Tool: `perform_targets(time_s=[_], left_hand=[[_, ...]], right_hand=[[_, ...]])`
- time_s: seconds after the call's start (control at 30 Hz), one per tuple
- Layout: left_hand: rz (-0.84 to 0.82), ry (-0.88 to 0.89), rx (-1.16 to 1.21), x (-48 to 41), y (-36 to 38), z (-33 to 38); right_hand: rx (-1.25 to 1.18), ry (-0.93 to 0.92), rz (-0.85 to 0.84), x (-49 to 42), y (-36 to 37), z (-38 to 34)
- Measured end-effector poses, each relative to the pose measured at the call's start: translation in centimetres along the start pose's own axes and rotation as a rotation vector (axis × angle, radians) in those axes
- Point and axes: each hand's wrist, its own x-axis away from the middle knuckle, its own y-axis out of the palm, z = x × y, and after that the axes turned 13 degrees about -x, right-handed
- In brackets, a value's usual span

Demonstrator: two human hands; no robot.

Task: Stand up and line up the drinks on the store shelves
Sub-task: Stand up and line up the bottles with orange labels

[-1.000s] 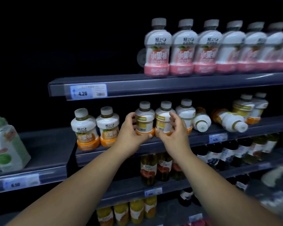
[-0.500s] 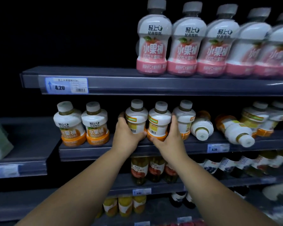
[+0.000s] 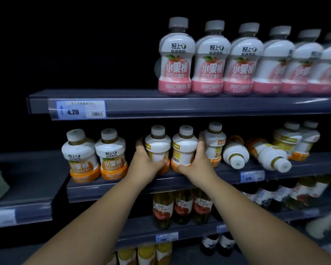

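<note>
Two hands are busy: your left hand (image 3: 145, 165) clasps one orange-based bottle (image 3: 158, 142) and your right hand (image 3: 197, 167) clasps its neighbour (image 3: 184, 148), both upright on the middle shelf (image 3: 107, 190). Just right of them, past a third standing bottle (image 3: 215, 144), two toppled bottles (image 3: 235, 155) lie on their sides, not yet stood up.

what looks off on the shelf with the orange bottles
On the middle shelf, the first toppled bottle and second toppled bottle lie on their sides, caps facing out, instead of standing. The left hand grips the left back-facing bottle; the right hand grips the right back-facing bottle.
</note>
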Motion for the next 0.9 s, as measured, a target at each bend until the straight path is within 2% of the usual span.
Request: perform_targets(time_s=[0.17,0.3,0.43,0.5,0.67,0.77,0.9], left_hand=[[0.096,-0.129,-0.07,0.7,1.1,0.6],[-0.025,-0.1,-0.059,0.7,0.6,0.0],[0.004,-0.063,-0.082,1.1,0.9,0.2],[0.023,-0.074,-0.075,1.1,0.8,0.3],[-0.089,-0.042,-0.07,1.2,-0.7,0.1],[-0.055,-0.019,-0.09,1.7,-0.9,0.3],[0.082,0.029,-0.117,2.8,-1.6,-0.2]], right_hand=[[0.025,-0.04,-0.039,-1.1,-1.6,1.0],[0.038,-0.074,-0.164,-0.9,-2.2,1.1],[0.075,-0.083,-0.075,-0.9,-1.5,0.9],[0.082,-0.086,-0.094,-0.8,-1.5,1.0],[0.044,-0.04,-0.162,-0.9,-2.2,1.3],[0.045,-0.02,-0.173,-0.9,-2.1,1.2],[0.076,-0.033,-0.196,-1.1,-2.3,1.0]])
